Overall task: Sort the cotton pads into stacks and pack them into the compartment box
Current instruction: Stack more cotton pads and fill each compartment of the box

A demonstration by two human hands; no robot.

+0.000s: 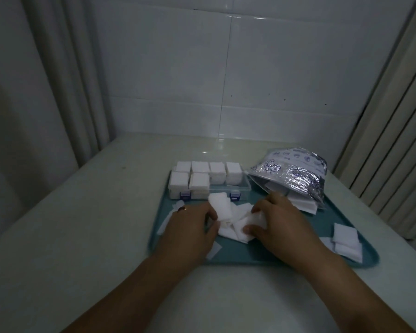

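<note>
Nearest us, our forearms reach in over the table (82, 212) to the tray (286, 259). Our left hand (190, 227) pinches a small stack (220, 205) of pads between thumb and fingers, holding it on edge above the loose pile. Our right hand (281, 219) curls over the loose pads (235, 230) at the tray's middle, thumb and fingers closing on a few of them.

The pads look light, soft and limp. We judge they will bend, slide apart and cling to one another, so a stack is best taken by its two opposite edges and squeezed gently to keep it square. A single pad would need a fingertip pinch at a corner.

A few stray pads (346, 239) lie at the tray's right end, well apart from the pile, and others peek out beneath our left hand and wrist.

Further back, the box (235, 188) sits open at the tray's far edge. Six of its compartments already hold stacks standing above the walls, and the near right part looks unfilled. Beside it on the right lies the bag (296, 174), mouth open toward us, with more pads spilling out.

How many pads our right hand covers is hidden by its fingers. The dim light and blur make pad edges hard to separate, and the box's dividers are hard to make out.
</note>
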